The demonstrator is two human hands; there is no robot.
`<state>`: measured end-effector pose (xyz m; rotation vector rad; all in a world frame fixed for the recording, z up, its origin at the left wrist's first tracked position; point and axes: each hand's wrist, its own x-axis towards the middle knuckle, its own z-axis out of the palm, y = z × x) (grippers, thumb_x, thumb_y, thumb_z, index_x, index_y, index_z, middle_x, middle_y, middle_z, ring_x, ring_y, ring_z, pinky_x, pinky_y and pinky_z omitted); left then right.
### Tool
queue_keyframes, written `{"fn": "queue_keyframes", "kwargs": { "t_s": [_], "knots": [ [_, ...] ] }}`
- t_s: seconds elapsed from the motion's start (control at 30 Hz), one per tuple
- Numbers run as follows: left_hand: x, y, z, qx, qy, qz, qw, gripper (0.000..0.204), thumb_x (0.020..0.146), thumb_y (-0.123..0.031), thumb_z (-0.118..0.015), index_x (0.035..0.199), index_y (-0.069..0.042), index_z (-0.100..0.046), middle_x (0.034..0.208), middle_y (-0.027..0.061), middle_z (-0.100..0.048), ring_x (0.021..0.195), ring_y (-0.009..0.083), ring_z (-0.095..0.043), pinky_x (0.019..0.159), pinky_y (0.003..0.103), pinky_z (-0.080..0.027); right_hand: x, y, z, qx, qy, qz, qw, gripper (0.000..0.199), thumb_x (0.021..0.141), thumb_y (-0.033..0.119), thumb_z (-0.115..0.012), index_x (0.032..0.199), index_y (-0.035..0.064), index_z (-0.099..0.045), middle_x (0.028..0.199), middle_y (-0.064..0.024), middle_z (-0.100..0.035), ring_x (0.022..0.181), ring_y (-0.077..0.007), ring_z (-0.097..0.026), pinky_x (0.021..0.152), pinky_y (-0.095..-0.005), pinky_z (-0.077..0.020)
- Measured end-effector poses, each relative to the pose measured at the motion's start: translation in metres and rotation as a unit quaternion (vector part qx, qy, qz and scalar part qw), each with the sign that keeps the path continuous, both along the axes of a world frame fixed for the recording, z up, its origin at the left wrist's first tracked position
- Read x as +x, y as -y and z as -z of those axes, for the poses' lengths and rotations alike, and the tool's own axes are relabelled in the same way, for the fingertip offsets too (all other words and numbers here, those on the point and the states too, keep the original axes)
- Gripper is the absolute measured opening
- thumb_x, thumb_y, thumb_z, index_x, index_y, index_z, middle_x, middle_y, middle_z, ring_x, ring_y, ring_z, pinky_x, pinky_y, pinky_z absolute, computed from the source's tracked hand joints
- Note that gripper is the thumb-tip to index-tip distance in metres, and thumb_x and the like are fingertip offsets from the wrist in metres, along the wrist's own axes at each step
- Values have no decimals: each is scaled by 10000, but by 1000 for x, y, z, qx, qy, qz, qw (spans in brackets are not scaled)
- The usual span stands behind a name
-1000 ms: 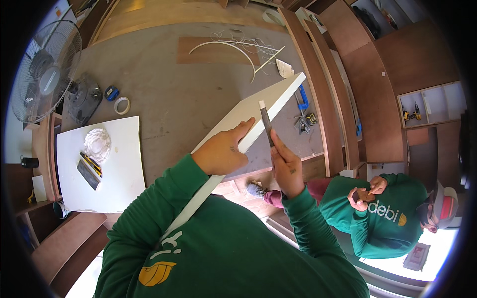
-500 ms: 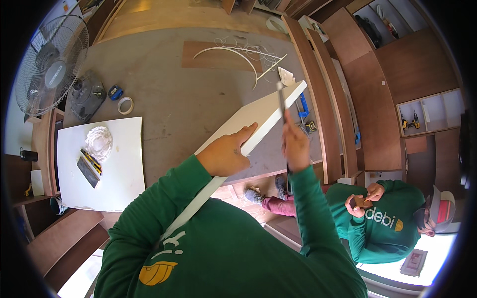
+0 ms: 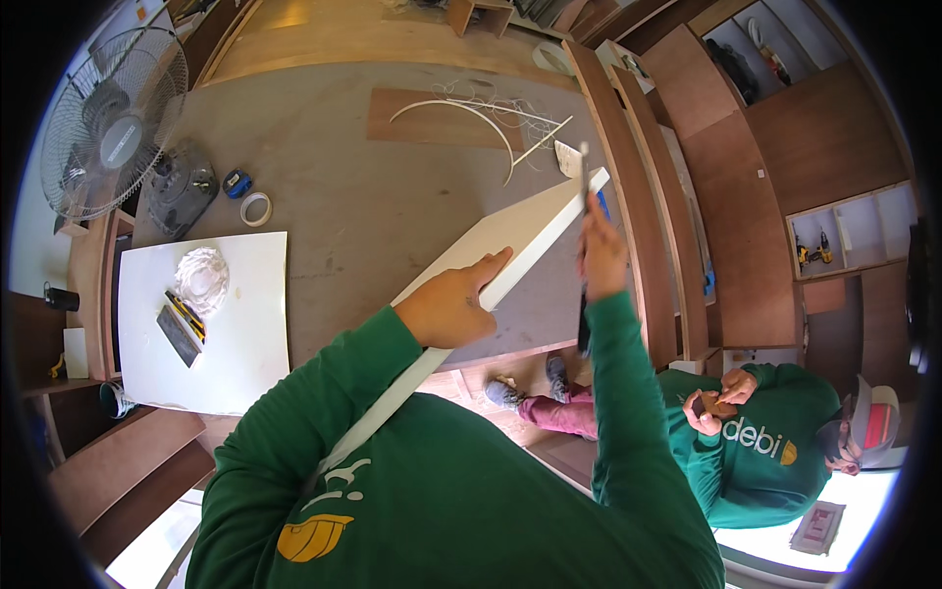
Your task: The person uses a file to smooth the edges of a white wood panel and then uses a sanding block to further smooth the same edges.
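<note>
Fan (image 3: 120, 142): upper left of the frame, its cage beside the bench; were it running, which I cannot tell, a draught could scatter dust or light scraps.
White sheet (image 3: 257, 344): left of the frame, carrying a crumpled white bundle (image 3: 202, 282) and a yellow-and-black cutter (image 3: 186, 316); a bump from the left elbow could drag the cutter along.
Left hand (image 3: 451, 304): middle of the frame, clasped over the white board's edge, the fingers beneath hidden; too slack a hold could let the piece twist, and a long stroke could run the tool into the knuckles.
White board (image 3: 481, 243): slanting from lower left of centre, under the left forearm and against the body, to right of centre; because its outer end looks poorly braced, it could rock under pressure.
Slim dark tool (image 3: 586, 179): right of centre, at the board's outer end, blurred; contact cannot be told. Tilted, it could round or chip the corner.
Right hand (image 3: 601, 245): right of centre, closed around the tool; overshooting could lose the edge and knock the wooden rails (image 3: 628, 196).
Co-worker (image 3: 756, 442): lower right, near the right sleeve; a wide backswing could jostle that person's arm.
</note>
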<state>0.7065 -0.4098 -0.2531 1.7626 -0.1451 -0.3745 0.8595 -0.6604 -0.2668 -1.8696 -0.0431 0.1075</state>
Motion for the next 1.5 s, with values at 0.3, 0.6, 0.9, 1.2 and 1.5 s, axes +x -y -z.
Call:
{"fn": "queue_keyframes", "kwargs": {
  "t_s": [0.3, 0.6, 0.9, 1.2, 1.5],
  "knots": [
    [1, -2, 5, -6, -4, 3, 1000, 946, 835, -81, -688, 1681, -131, -267, 889, 53, -637, 722, 119, -542, 712, 258, -496, -47, -6, -44, -7, 26, -62, 998, 514, 1071, 59, -483, 1577, 152, -502, 793, 57, -504, 554, -31, -436, 478, -209, -386],
    [-1, 15, 29, 31, 121, -30, 992, 676, 1072, -365, -589, 1615, -30, -364, 1429, 251, -619, 1248, 277, -639, 1071, 339, -461, -144, -6, -15, -65, 24, -138, 988, 519, 1045, -27, -509, 1557, 59, -505, 1177, -124, -686, 942, -131, -588, 894, -254, -496],
    [-48, -10, -15, 77, 59, 17, 995, 652, 1053, -233, -578, 1598, 34, -341, 1502, 308, -528, 1379, 383, -555, 1131, 379, -422, -131, -15, -14, -72, 32, -137, 988, 509, 1062, 5, -518, 1566, 76, -496, 1180, -146, -701, 899, -119, -566, 868, -246, -499],
    [-73, -27, -4, 123, 157, -7, 980, 632, 1022, -199, -605, 1558, 53, -384, 1513, 344, -489, 1388, 457, -520, 1157, 437, -416, -150, -26, -7, -62, 64, -134, 987, 540, 1025, -33, -551, 1553, 73, -514, 856, -71, -563, 752, -147, -514, 721, -271, -474],
    [-65, -45, -2, -6, 88, 20, 996, 806, 897, -98, -636, 1619, 29, -301, 1559, 272, -484, 1269, 298, -599, 1057, 345, -466, -221, -53, -26, -137, 85, -144, 976, 513, 1009, -46, -586, 1511, 55, -561, 889, -169, -656, 764, -215, -589, 768, -299, -512]
  ]
}}
